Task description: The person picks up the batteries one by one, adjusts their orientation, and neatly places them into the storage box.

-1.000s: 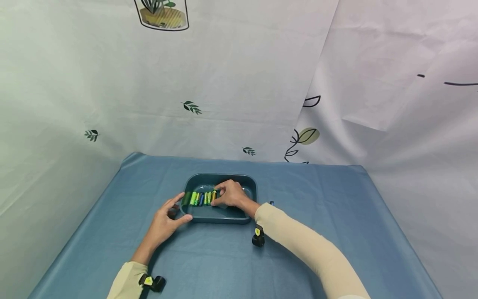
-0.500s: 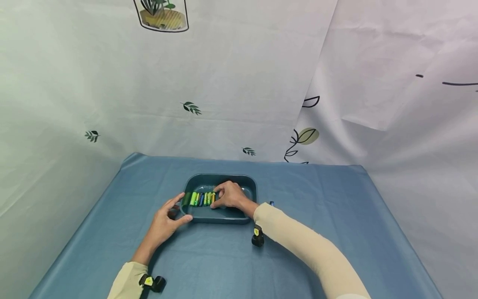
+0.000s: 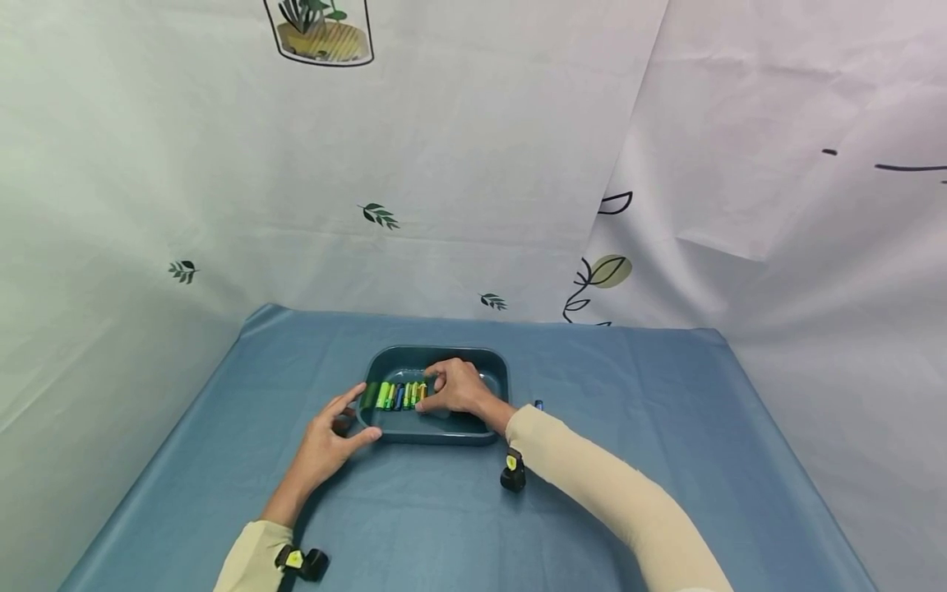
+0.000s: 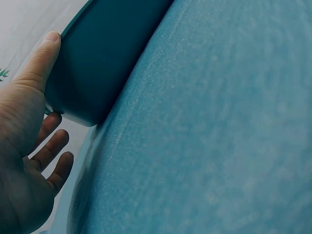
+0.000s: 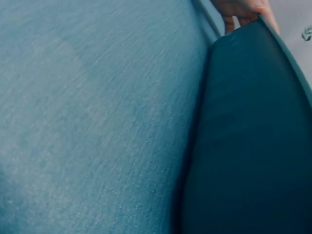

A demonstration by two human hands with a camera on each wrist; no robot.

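A dark teal tray (image 3: 436, 437) lies on the cloth, with a side-by-side row of small batteries (image 3: 399, 396) in its left half, mostly yellow-green with a blue one among them. My right hand (image 3: 460, 386) reaches into the tray and pinches the orange-toned battery (image 3: 424, 390) at the row's right end between thumb and index finger. At the tray's left end my left hand (image 3: 325, 436) holds the corner, thumb on the near rim and index finger at the left rim. In the left wrist view the other fingers (image 4: 51, 148) hang loosely below the tray wall (image 4: 105, 58).
Right of the tray, a small blue item (image 3: 538, 404) lies on the blue cloth (image 3: 629, 395), partly hidden behind the right sleeve (image 3: 592, 469). Pale patterned fabric (image 3: 459, 164) rises behind the table and at both sides.
My right hand has edged very slightly left against the end of the battery row. My left hand keeps its place on the tray.
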